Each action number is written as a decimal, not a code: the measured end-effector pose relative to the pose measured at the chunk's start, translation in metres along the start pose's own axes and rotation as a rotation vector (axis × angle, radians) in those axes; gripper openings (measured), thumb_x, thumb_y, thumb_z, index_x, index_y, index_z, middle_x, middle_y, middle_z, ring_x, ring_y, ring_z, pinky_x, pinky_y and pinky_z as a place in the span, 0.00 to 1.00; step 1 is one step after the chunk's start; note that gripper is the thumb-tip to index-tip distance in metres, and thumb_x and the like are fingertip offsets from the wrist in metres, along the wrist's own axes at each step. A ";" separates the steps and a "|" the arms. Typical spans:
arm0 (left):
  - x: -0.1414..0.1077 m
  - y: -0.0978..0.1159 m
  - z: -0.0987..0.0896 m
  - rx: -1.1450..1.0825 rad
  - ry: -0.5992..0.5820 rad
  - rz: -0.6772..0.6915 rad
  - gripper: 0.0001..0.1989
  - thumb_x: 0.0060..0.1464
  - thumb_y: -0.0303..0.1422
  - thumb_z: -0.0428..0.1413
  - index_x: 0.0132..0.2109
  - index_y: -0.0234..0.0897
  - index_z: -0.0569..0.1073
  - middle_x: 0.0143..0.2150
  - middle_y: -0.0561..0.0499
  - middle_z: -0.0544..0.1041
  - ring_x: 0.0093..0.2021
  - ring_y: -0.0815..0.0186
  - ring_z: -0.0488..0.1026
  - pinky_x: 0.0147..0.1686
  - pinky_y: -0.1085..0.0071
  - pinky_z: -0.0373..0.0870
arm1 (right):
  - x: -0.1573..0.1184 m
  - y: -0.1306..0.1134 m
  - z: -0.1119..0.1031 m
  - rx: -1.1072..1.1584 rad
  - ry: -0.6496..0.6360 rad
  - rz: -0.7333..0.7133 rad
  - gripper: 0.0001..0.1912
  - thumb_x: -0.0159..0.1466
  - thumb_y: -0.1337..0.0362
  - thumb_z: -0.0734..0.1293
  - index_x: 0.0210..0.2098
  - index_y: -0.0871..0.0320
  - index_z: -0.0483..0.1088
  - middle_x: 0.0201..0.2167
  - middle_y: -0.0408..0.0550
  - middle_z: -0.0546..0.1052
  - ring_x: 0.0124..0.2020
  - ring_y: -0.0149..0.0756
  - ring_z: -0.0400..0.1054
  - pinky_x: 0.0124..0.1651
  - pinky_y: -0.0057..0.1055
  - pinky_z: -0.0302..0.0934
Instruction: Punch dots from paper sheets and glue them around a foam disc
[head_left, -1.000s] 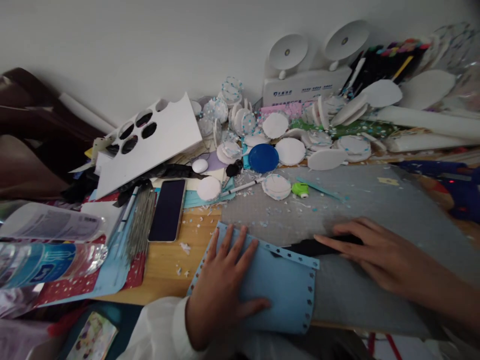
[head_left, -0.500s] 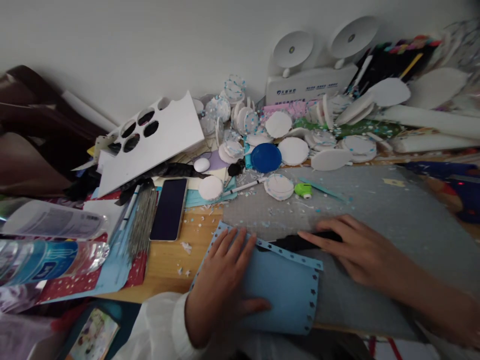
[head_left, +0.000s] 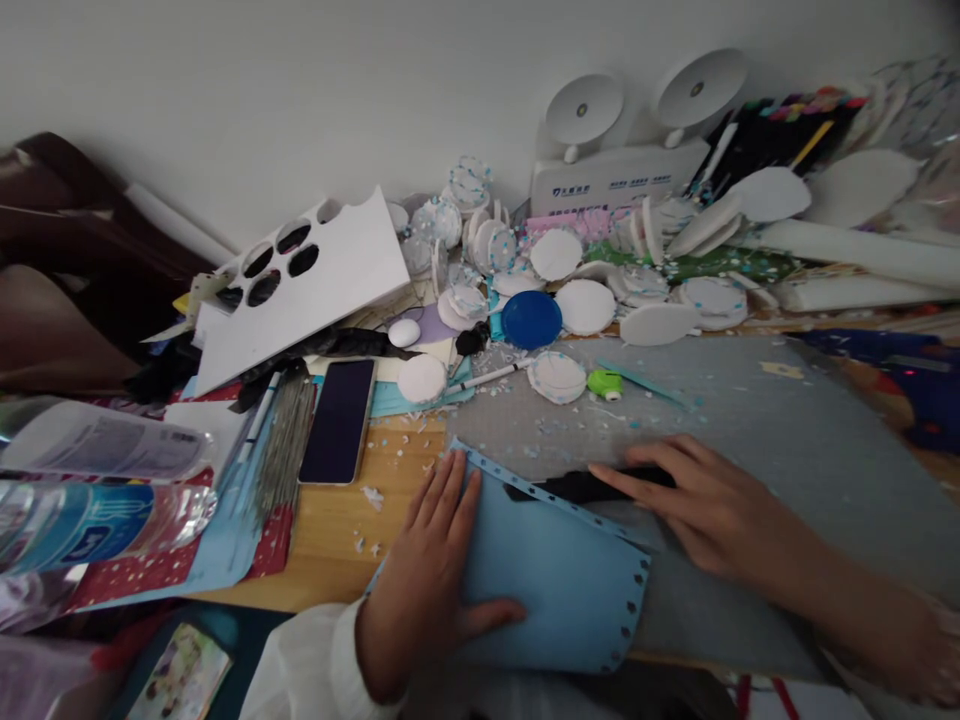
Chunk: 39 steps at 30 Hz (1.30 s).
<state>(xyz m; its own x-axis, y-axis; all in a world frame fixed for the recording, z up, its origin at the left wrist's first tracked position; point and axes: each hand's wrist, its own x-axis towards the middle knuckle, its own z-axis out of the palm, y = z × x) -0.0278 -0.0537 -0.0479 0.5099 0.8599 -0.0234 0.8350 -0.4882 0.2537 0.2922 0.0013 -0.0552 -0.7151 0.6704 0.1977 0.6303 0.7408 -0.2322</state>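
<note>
A light blue sheet of paper (head_left: 555, 590) with star-shaped punched holes along its top and right edges lies near the table's front. My left hand (head_left: 435, 570) rests flat on its left side, fingers stretched out and thumb spread. In my right hand (head_left: 697, 500) is a black utility knife (head_left: 577, 486), index finger stretched along it. The knife's front end is at the sheet's punched top edge, where a strip partly covers it. Whether the blade touches the paper, I cannot tell.
A grey cutting mat (head_left: 735, 400) lies under the sheet. Behind it are several white foam discs (head_left: 586, 306), a blue disc (head_left: 532, 319) and a green punch (head_left: 604, 384). To the left are a phone (head_left: 337, 422), metal wires (head_left: 285, 450) and a water bottle (head_left: 105, 520).
My left hand has slid a little left along the sheet. The blue sheet has turned slightly clockwise, its right edge lower. My right hand with the knife has barely moved.
</note>
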 end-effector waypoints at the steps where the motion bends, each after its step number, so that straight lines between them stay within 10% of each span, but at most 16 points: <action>1: 0.000 0.000 0.000 -0.006 0.000 0.002 0.57 0.44 0.61 0.55 0.68 0.26 0.45 0.70 0.29 0.45 0.70 0.43 0.41 0.62 0.44 0.54 | 0.003 -0.001 0.001 -0.002 0.005 0.000 0.31 0.62 0.77 0.56 0.62 0.50 0.62 0.44 0.54 0.71 0.43 0.43 0.65 0.44 0.39 0.64; 16: -0.002 0.005 0.003 -0.101 0.003 -0.086 0.63 0.41 0.55 0.62 0.70 0.32 0.34 0.71 0.31 0.38 0.70 0.44 0.42 0.61 0.46 0.58 | 0.040 -0.019 0.011 -0.009 0.039 0.021 0.31 0.59 0.79 0.59 0.60 0.54 0.65 0.44 0.56 0.72 0.42 0.44 0.64 0.43 0.42 0.65; 25: 0.002 -0.005 0.001 0.046 0.030 -0.027 0.62 0.41 0.68 0.48 0.69 0.25 0.44 0.69 0.32 0.51 0.68 0.42 0.48 0.64 0.43 0.46 | 0.037 -0.003 -0.002 0.095 -0.030 0.010 0.29 0.63 0.76 0.57 0.60 0.49 0.64 0.45 0.55 0.71 0.45 0.43 0.66 0.45 0.40 0.65; 39: 0.008 -0.008 0.002 -0.039 0.047 -0.025 0.66 0.32 0.68 0.55 0.68 0.25 0.48 0.66 0.28 0.56 0.65 0.40 0.54 0.60 0.46 0.58 | 0.039 -0.007 0.001 0.075 -0.036 0.029 0.29 0.63 0.76 0.57 0.61 0.49 0.63 0.45 0.55 0.71 0.44 0.45 0.66 0.44 0.44 0.66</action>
<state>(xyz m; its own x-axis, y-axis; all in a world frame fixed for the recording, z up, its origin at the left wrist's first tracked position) -0.0298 -0.0430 -0.0518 0.4779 0.8783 0.0154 0.8382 -0.4612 0.2910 0.2596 0.0224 -0.0469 -0.7083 0.6884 0.1561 0.6274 0.7153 -0.3080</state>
